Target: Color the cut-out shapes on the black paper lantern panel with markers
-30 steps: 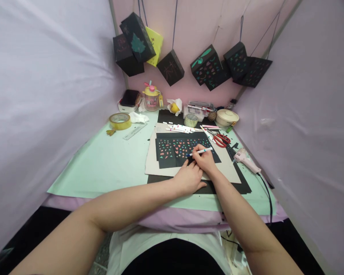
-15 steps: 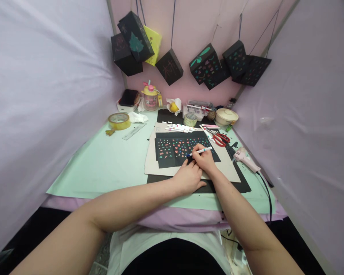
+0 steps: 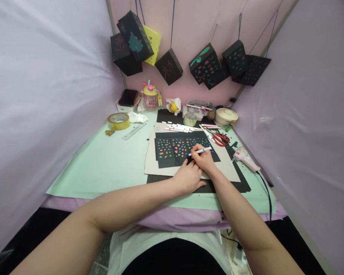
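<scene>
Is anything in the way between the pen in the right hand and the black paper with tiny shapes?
Nothing that I can see. The right hand holds the pen with its tip down at the black paper. The left hand lies on the near side of the tip, not under it.

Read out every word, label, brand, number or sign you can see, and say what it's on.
No text reads clearly.
Hanging black box: reddish strokes, possibly a written character, too faint to tell which.
Bottle: print on its front, too small to read.
Ruler: markings too small to read.
</scene>
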`<state>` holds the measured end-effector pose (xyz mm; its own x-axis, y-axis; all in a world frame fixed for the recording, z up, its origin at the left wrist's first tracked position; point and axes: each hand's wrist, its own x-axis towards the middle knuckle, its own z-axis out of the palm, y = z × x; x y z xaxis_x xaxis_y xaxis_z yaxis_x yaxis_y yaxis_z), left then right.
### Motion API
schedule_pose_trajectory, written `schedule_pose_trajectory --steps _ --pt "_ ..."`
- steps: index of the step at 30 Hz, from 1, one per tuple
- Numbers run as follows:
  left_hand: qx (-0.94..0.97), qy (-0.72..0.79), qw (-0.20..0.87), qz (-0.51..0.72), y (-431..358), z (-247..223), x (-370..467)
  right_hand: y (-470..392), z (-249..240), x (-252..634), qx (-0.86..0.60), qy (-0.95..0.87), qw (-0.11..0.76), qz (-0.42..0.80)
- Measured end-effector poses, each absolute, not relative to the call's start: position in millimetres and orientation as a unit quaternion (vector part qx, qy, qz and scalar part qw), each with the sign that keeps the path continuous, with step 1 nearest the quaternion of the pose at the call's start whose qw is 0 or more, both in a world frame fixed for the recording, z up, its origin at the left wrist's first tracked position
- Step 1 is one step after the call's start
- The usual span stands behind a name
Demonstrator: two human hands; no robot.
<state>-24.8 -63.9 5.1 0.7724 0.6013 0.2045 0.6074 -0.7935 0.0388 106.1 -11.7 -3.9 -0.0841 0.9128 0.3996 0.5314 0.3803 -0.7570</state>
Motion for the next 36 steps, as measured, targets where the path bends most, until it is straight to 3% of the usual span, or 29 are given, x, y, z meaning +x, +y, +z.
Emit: schedule_pose_trajectory --steps 36 --pt "-0.942 -0.314 0.024 -0.115 -62.4 3.1 -24.9 -12.5 -2.5 105.7 -0.513 -0.705 0.437 0.223"
